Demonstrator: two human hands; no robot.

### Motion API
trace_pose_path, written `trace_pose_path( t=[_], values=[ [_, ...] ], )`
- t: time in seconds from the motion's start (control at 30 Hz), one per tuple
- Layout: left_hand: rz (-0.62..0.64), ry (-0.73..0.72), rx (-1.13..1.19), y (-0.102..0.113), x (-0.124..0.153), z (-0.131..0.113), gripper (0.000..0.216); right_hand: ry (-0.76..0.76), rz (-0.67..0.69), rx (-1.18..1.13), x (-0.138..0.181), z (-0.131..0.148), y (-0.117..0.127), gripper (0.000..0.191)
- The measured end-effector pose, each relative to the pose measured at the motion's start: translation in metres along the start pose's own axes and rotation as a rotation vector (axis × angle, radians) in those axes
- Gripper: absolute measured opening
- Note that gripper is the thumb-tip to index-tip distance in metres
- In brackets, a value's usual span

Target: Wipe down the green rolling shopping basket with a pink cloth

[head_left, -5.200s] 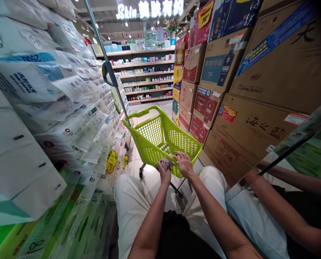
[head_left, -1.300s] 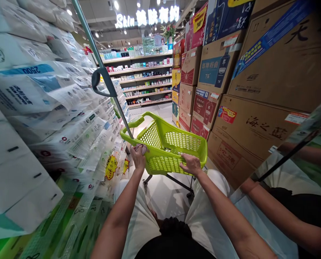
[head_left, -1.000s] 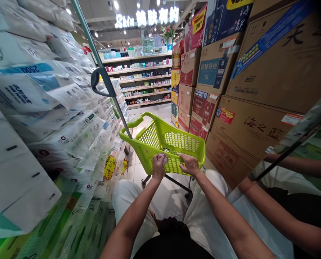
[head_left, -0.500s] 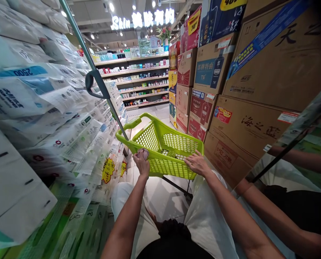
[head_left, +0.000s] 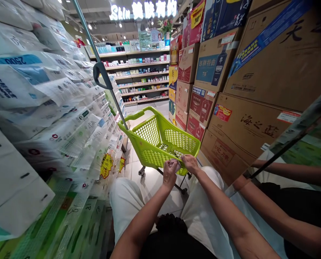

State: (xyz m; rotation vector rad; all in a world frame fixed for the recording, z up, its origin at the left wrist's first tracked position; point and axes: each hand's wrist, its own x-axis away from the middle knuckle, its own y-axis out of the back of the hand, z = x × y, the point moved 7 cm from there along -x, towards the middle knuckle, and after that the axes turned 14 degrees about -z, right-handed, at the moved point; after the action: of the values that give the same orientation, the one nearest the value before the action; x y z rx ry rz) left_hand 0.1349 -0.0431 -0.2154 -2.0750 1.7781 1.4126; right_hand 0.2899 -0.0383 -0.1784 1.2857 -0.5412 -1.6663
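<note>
A green shopping cart (head_left: 149, 154) with a perforated basket stands in front of my knees. My left hand (head_left: 170, 174) is closed around a crumpled greyish cloth (head_left: 176, 164) at the near side of the basket. Right beside it, my right hand (head_left: 191, 165) has its fingers curled in at the basket's near rim. Whether those fingers pinch the cloth, the rim or something else is hidden. A grey pole with a looped handle (head_left: 103, 76) rises from the cart's left end.
Plastic-wrapped white packs (head_left: 63, 129) are stacked along the left, with green packs (head_left: 76, 223) below. Cardboard boxes (head_left: 252, 115) form a wall on the right, beside a reflective panel (head_left: 298, 144). Shelves of small products (head_left: 142, 75) stand at the far end of the tiled aisle.
My left hand has moved right along the basket's near side with the cloth, coming up beside my right hand. The right hand's spread fingers have curled in, and it has shifted slightly left.
</note>
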Motion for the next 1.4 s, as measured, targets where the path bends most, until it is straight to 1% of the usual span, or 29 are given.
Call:
trace_pose_path(
  t=[0.07, 0.17, 0.23, 0.3, 0.37, 0.43, 0.5, 0.57, 0.63, 0.73, 0.77, 0.83, 0.87, 0.93, 1.0, 1.03, 1.07, 1.13, 1.17, 1.23, 1.3, 1.33, 1.4],
  values=[
    [-0.054, 0.078, -0.034, 0.014, -0.019, 0.018, 0.069, -0.001, -0.013, -0.013, -0.001, -0.002, 0.001, 0.067],
    [-0.207, 0.269, -0.128, 0.042, -0.049, 0.050, 0.073, -0.030, -0.003, -0.033, -0.001, -0.007, 0.000, 0.067],
    [-0.239, 0.304, -0.155, 0.047, -0.054, 0.056, 0.074, -0.062, 0.017, -0.059, 0.000, -0.009, -0.002, 0.069],
    [-0.204, 0.262, -0.140, 0.038, -0.043, 0.047, 0.075, -0.074, 0.027, -0.091, 0.001, -0.009, -0.002, 0.072],
    [-0.142, 0.187, -0.102, 0.021, -0.021, 0.030, 0.076, -0.048, 0.029, -0.130, 0.002, -0.006, 0.000, 0.072],
    [-0.070, 0.091, -0.058, 0.003, 0.002, 0.010, 0.075, -0.017, 0.025, -0.164, 0.003, -0.002, 0.002, 0.072],
    [0.011, -0.028, -0.025, -0.010, 0.020, -0.008, 0.070, -0.013, 0.017, -0.182, 0.005, -0.002, 0.004, 0.075],
    [0.079, -0.147, -0.020, -0.016, 0.026, -0.018, 0.065, -0.020, 0.008, -0.193, 0.006, -0.004, 0.004, 0.079],
    [0.110, -0.240, -0.047, -0.012, 0.020, -0.019, 0.059, -0.021, 0.004, -0.213, 0.007, -0.006, 0.002, 0.081],
    [0.102, -0.306, -0.116, 0.005, -0.005, -0.003, 0.053, -0.025, -0.002, -0.237, 0.008, -0.009, -0.001, 0.078],
    [0.088, -0.302, -0.140, 0.014, -0.016, 0.007, 0.052, -0.029, -0.007, -0.242, 0.008, -0.010, -0.001, 0.077],
    [0.042, -0.247, -0.186, 0.035, -0.041, 0.031, 0.052, -0.035, -0.021, -0.252, 0.007, -0.011, 0.000, 0.074],
    [0.006, -0.195, -0.209, 0.047, -0.055, 0.044, 0.054, -0.034, -0.027, -0.259, 0.007, -0.012, 0.001, 0.074],
    [-0.093, -0.043, -0.252, 0.073, -0.078, 0.070, 0.060, -0.024, -0.033, -0.268, 0.008, -0.012, 0.004, 0.073],
    [-0.198, 0.121, -0.283, 0.093, -0.092, 0.089, 0.067, -0.014, -0.029, -0.264, 0.008, -0.013, 0.006, 0.073],
    [-0.237, 0.183, -0.289, 0.098, -0.093, 0.092, 0.069, -0.012, -0.023, -0.255, 0.008, -0.013, 0.007, 0.073],
    [-0.260, 0.221, -0.287, 0.098, -0.091, 0.092, 0.071, -0.013, -0.015, -0.239, 0.007, -0.012, 0.007, 0.073],
    [-0.238, 0.212, -0.254, 0.086, -0.077, 0.080, 0.073, -0.025, 0.019, -0.166, 0.005, -0.007, 0.005, 0.073],
    [-0.202, 0.176, -0.227, 0.076, -0.067, 0.072, 0.074, -0.032, 0.038, -0.104, 0.003, -0.002, 0.003, 0.072],
    [-0.089, 0.063, -0.155, 0.053, -0.047, 0.053, 0.078, -0.038, 0.045, 0.044, -0.001, 0.010, 0.000, 0.068],
    [-0.025, -0.006, -0.129, 0.041, -0.035, 0.044, 0.079, -0.039, -0.020, 0.149, -0.005, 0.026, 0.000, 0.060],
    [-0.013, -0.022, -0.135, 0.040, -0.035, 0.045, 0.077, -0.046, -0.061, 0.167, -0.007, 0.033, 0.001, 0.059],
    [-0.013, -0.034, -0.169, 0.049, -0.045, 0.055, 0.070, -0.059, -0.135, 0.183, -0.008, 0.042, 0.003, 0.058]
  ],
)
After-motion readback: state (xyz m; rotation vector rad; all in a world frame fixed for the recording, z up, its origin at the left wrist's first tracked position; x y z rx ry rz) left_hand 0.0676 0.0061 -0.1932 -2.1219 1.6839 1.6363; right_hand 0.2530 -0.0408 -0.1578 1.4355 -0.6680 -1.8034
